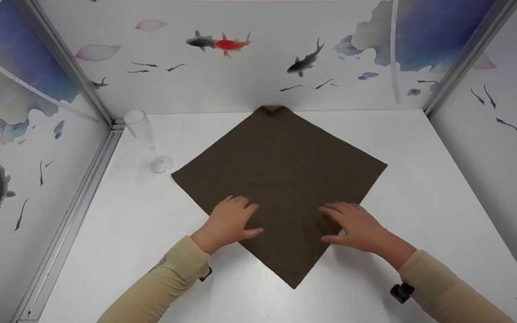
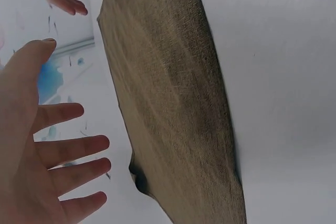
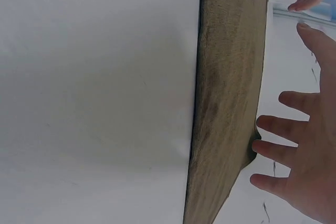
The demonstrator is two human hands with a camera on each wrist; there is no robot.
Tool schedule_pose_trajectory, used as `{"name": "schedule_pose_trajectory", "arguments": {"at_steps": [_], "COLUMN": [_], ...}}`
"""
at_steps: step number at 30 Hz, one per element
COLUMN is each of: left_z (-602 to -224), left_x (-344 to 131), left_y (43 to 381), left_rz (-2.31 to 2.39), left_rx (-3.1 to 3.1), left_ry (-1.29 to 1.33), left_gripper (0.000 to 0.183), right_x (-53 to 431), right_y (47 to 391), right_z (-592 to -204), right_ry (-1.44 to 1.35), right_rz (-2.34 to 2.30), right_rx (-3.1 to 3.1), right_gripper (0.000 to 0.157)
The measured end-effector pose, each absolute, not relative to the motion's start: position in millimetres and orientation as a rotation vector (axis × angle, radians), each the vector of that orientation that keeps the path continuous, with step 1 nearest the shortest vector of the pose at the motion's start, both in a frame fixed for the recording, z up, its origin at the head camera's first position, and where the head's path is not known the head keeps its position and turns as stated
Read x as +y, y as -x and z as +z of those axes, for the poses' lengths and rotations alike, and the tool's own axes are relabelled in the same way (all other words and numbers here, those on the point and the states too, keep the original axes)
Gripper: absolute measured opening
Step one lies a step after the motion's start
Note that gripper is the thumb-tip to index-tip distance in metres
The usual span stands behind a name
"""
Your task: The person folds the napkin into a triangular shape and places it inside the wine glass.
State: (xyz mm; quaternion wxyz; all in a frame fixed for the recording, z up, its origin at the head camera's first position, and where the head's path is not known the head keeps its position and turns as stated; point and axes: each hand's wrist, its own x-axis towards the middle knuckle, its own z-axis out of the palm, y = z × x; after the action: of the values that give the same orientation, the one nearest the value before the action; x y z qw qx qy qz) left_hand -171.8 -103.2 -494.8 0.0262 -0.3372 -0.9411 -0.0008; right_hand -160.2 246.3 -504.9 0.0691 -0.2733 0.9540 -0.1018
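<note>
A dark brown cloth (image 1: 281, 166) lies spread flat like a diamond on the white table, one corner pointing toward the person. Its far corner meets the back wall and is slightly bent up there. My left hand (image 1: 231, 222) hovers over the cloth's near left edge, fingers spread and holding nothing. Over the near right edge is my right hand (image 1: 357, 226), likewise spread and not gripping. Both wrist views show a gap between the fingers and the cloth (image 2: 168, 87).
A clear champagne flute (image 1: 161, 164) stands at the back left of the table (image 1: 420, 188), beside the cloth's left corner. White walls (image 1: 258, 80) painted with fish and petals enclose the back and both sides. Metal rails (image 1: 79, 72) run along the wall corners.
</note>
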Motion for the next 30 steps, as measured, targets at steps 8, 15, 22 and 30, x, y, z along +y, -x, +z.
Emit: {"name": "schedule_pose_trajectory", "arguments": {"at_steps": [8, 15, 22, 30], "left_z": [-507, -517, -526, -530], "left_x": [-95, -91, -91, -91], "left_y": [168, 165, 162, 161], "left_rz": [0.118, 0.116, 0.072, 0.1], "left_rx": [-2.859, -2.904, -2.924, -2.963], "left_ry": [1.161, 1.249, 1.335, 1.389], "left_gripper": [0.053, 0.048, 0.047, 0.041], "right_x": [238, 234, 230, 227], "right_y": [156, 155, 151, 152], "right_z": [-519, -528, -536, -540], "right_ry": [0.977, 1.05, 1.044, 1.132], "right_rz": [-0.313, -0.298, -0.244, -0.237], "right_rx": [2.788, 2.768, 2.742, 2.744], "right_gripper": [0.065, 0.062, 0.055, 0.043]}}
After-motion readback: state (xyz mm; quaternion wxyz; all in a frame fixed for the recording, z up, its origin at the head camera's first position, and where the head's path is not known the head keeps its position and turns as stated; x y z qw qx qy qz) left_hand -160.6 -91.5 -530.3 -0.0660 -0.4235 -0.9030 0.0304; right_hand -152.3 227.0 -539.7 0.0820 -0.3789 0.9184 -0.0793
